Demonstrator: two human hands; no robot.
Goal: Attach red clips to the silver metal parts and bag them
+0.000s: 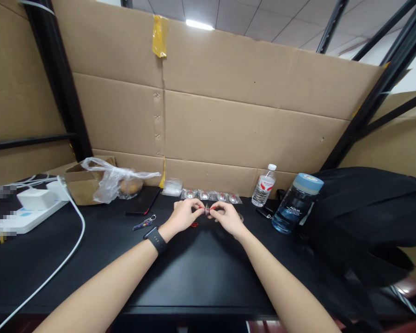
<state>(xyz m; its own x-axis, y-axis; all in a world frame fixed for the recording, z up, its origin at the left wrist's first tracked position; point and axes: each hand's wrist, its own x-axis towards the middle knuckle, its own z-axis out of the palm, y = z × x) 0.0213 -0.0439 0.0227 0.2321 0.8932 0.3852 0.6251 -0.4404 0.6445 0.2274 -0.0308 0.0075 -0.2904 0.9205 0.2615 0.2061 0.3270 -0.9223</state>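
Note:
My left hand (186, 214), with a black watch (156, 239) on its wrist, pinches one side of a small round metallic piece (207, 210). From the other side, the fingertips of my right hand (228, 218) close on the same piece. It is seen nearly edge-on, with red at the fingertips; its exact kind is too small to make out. Just behind the hands, several round silvery pieces with red marks lie in clear bags (204, 195). A red cord-like bit (194, 225) rests on the table below my left hand.
On the black table (208, 268) to the left are a keychain (144, 224), a dark phone (143, 201), a plastic bag (119, 182), a power strip (27, 219) and a white cable. A water bottle (263, 186), a blue-lidded bottle (296, 203) and a black bag (367, 217) stand right. Cardboard walls the back.

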